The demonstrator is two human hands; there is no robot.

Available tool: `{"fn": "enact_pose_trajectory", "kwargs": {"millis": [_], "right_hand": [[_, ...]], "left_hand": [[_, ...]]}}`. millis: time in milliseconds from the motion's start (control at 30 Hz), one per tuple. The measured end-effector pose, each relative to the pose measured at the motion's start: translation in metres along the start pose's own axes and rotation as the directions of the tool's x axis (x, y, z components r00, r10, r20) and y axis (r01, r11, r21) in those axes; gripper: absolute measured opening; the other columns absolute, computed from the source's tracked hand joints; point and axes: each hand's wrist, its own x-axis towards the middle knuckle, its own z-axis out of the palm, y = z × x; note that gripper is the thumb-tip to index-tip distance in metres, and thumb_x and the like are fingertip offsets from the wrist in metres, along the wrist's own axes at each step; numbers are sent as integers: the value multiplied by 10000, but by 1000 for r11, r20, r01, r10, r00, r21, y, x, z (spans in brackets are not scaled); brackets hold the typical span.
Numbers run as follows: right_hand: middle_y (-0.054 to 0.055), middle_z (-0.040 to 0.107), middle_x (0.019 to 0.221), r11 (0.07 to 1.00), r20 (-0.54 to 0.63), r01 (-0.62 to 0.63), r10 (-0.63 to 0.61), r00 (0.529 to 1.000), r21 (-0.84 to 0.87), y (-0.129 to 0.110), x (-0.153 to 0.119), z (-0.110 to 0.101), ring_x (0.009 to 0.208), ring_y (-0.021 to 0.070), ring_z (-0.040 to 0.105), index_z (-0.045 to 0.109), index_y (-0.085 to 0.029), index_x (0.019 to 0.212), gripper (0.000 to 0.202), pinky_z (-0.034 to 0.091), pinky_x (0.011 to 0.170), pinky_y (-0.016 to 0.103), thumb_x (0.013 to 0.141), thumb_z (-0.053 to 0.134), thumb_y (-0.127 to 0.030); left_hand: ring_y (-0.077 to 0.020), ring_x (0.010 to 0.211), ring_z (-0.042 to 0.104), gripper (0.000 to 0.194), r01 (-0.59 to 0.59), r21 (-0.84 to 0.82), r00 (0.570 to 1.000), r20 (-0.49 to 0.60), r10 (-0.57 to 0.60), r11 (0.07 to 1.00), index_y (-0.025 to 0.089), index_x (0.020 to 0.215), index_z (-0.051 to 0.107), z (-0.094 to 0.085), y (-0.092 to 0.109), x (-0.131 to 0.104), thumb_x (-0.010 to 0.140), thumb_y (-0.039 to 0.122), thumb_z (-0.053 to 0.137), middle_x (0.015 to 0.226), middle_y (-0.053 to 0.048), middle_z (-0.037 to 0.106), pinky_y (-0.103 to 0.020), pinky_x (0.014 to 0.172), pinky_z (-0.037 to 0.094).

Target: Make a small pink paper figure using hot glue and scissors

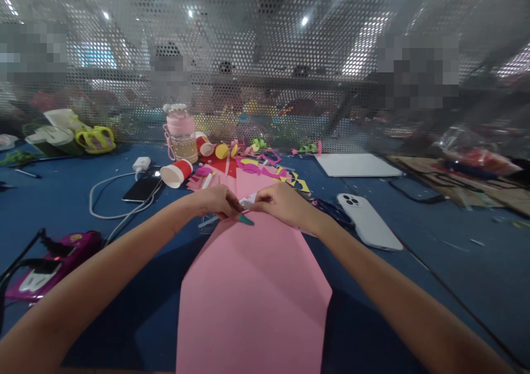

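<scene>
A large sheet of pink paper (254,296) stretches towards me, its far end narrowing between slanted edges. At that far end my left hand (221,201) is closed, fingertips pinched at the paper's edge. A small teal pointed piece (245,220) sticks out under those fingertips; its kind is unclear. My right hand (279,203) pinches the same edge from the other side, thumb and finger together. Between the two hands shows a small whitish, shiny piece (248,200), partly covered by the fingers.
Coloured paper scraps (265,167) and a red paper cup (177,173) lie beyond my hands, near a pink bottle (181,133). A black phone (143,185) with a white cable is left, above a purple device (53,266). A white phone (368,222) lies right.
</scene>
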Motion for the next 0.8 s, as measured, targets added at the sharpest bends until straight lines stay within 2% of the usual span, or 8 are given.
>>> {"fn": "enact_pose_trajectory", "kwargs": {"millis": [333, 500, 567, 633, 733, 767, 800], "right_hand": [[0, 523, 515, 997, -23, 65, -65, 998, -30, 10, 1, 2, 499, 93, 399, 614, -149, 579, 399, 233, 509, 242, 810, 469, -440], [-3, 519, 507, 997, -41, 65, -67, 997, -39, 7, 1, 2, 496, 96, 414, 593, -154, 564, 392, 247, 515, 244, 808, 479, -438], [15, 563, 570, 998, -103, 63, -63, 993, -8, 7, 1, -3, 542, 112, 463, 591, -156, 605, 360, 285, 543, 242, 814, 472, -424], [42, 604, 673, 998, -245, 36, -22, 969, 51, 13, 0, -13, 620, 137, 518, 587, -156, 701, 324, 334, 591, 246, 843, 420, -395], [86, 610, 812, 991, -449, -114, 134, 883, 71, 30, -4, -26, 725, 173, 551, 550, -147, 827, 234, 384, 652, 275, 845, 404, -328], [96, 605, 829, 981, -459, -187, 188, 868, 48, 36, -7, -27, 735, 183, 552, 542, -141, 841, 191, 395, 653, 284, 821, 443, -303], [102, 603, 830, 971, -434, -238, 221, 873, 14, 41, -9, -27, 734, 190, 553, 541, -134, 846, 164, 405, 646, 292, 789, 491, -279]], "left_hand": [[-63, 447, 451, 176, -107, 93, 994, 19, 106, 990, 134, 647, 668, -2, 0, -2, 477, 175, 694, 454, 42, 533, -214, 489, 379], [-68, 458, 462, 172, -91, 131, 996, 2, 92, 987, 130, 660, 672, -2, 3, -4, 490, 159, 681, 486, 28, 560, -211, 492, 385], [-74, 488, 488, 172, -91, 153, 995, -21, 95, 984, 134, 659, 668, -7, 6, -7, 488, 144, 676, 544, 17, 594, -205, 501, 394], [-80, 516, 504, 180, -119, 185, 990, -50, 130, 976, 139, 666, 665, -17, 11, -14, 492, 176, 691, 592, 7, 612, -198, 502, 395], [-85, 533, 499, 213, -179, 232, 969, -124, 212, 956, 138, 653, 653, -39, 22, -33, 501, 271, 720, 568, 11, 582, -197, 511, 392], [-86, 541, 498, 233, -188, 250, 956, -175, 235, 950, 135, 658, 650, -47, 26, -40, 495, 283, 726, 572, 12, 577, -198, 518, 390], [-88, 542, 497, 241, -184, 276, 941, -227, 250, 944, 130, 661, 651, -55, 29, -48, 493, 284, 727, 562, 14, 567, -201, 525, 388]]}}
